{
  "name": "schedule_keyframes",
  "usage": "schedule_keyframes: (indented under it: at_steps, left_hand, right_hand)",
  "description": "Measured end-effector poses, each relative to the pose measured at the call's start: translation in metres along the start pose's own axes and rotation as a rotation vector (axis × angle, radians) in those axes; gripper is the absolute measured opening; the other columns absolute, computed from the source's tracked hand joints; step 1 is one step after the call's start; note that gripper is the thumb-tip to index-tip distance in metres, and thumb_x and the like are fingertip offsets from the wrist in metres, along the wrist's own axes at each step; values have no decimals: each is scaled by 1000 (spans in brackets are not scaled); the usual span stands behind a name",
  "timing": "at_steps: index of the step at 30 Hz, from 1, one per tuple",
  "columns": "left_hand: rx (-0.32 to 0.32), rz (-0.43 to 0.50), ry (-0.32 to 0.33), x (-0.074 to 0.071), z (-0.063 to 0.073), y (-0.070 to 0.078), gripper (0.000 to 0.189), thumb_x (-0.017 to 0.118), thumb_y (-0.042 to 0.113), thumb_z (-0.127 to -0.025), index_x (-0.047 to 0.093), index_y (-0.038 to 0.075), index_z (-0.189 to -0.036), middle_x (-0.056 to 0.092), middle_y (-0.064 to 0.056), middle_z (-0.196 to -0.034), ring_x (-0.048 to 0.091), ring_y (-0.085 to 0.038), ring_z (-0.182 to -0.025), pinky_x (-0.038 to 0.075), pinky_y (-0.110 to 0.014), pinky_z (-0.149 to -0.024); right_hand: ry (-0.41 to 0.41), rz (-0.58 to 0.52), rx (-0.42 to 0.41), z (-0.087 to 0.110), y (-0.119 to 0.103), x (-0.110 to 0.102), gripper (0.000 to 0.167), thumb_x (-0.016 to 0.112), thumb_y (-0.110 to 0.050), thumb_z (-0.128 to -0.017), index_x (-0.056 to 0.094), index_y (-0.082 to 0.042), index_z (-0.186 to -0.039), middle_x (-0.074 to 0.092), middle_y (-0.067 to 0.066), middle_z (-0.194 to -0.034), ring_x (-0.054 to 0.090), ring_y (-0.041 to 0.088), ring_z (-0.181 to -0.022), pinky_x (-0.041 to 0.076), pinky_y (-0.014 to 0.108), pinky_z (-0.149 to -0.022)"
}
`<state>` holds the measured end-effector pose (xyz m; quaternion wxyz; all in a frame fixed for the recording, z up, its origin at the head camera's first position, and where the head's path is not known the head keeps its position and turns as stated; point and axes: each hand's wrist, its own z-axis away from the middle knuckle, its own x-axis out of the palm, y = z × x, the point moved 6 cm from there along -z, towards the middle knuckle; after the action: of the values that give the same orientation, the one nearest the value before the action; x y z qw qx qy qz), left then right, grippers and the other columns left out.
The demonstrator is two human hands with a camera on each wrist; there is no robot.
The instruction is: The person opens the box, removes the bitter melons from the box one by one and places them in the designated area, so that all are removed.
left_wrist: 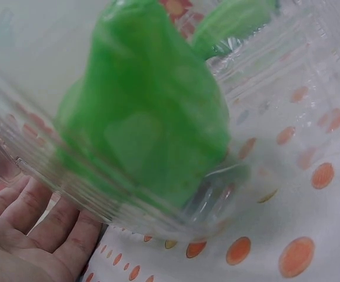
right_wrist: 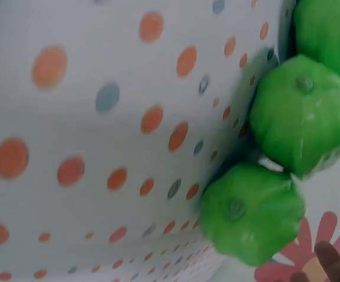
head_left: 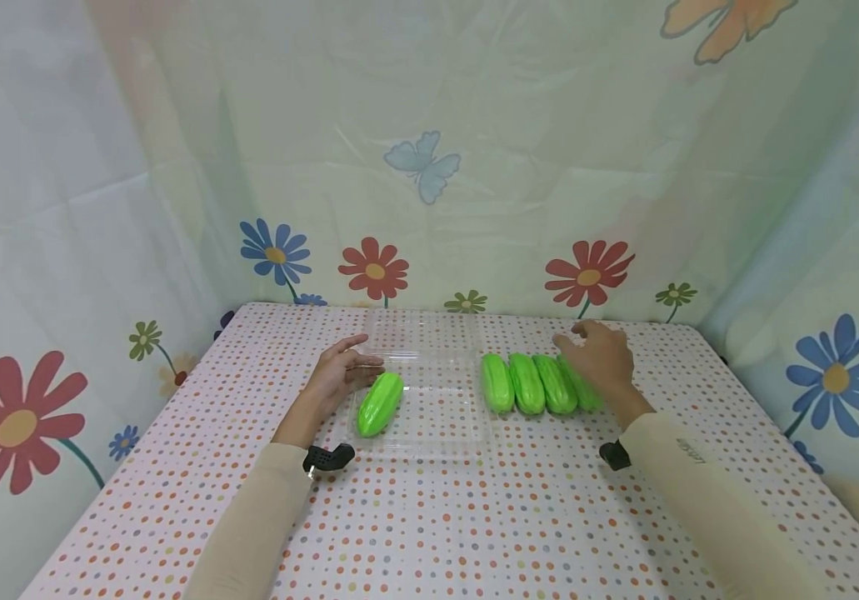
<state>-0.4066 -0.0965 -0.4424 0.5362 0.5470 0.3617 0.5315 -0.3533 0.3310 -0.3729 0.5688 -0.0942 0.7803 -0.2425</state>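
A clear plastic clamshell container (head_left: 436, 451) lies with its lid (head_left: 423, 333) folded back, away from me. One bright green, ribbed cucumber (head_left: 380, 405) sits inside at the left, blurred in the left wrist view. My left hand (head_left: 333, 382) is at the container's left side; in the left wrist view its fingers (left_wrist: 58, 226) extend, relaxed, beside the clear wall. Right of the container, several similar cucumbers (head_left: 526, 383) stand in a row. Over the far-right one (head_left: 585, 392) hovers my right hand (head_left: 600, 357), partly hiding it. The right fingers (right_wrist: 333, 261) are loosely bent, apart from the cucumbers.
A dotted cloth covers the table (head_left: 429, 525). Behind and on both sides hangs a curtain (head_left: 504, 167) printed with flowers and a butterfly. Black straps (head_left: 329, 457) circle both wrists.
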Motion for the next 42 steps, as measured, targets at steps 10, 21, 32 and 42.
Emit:
schedule_keyframes:
  at_steps: [10,21,32,42]
  left_hand:
    - [-6,1,-4,-1,-1,0,55,41,6,-100,40,13,-155,75,-13,-110,72,-27,-106,56,-42,-95]
    - [-8,-21,2,0,0,2,55,41,7,-100,40,14,-155,75,-12,-112,72,-26,-107,56,-40,-93]
    - [-9,1,-3,-1,-1,2,55,44,7,-100,41,14,-155,76,-11,-108,73,-26,-105,57,-39,-91]
    - [-9,0,1,0,0,1,54,43,7,-101,41,13,-154,75,-11,-110,72,-27,-105,57,-38,-91]
  right_hand:
    - [58,-22,-73,4,-31,10,51,60,-41,-96,62,-2,-129,61,22,-131,46,45,-121,43,61,-93]
    - [96,-84,-195,13,-70,27,42,64,-35,-94,66,-4,-121,62,18,-134,44,41,-129,39,60,-103]
    - [75,-136,-310,20,-107,40,36,70,-29,-90,69,-6,-119,64,14,-133,47,37,-126,41,57,-102]
    - [22,-206,-436,29,-135,51,32,70,-22,-88,71,-6,-117,68,11,-127,49,33,-125,41,55,-104]
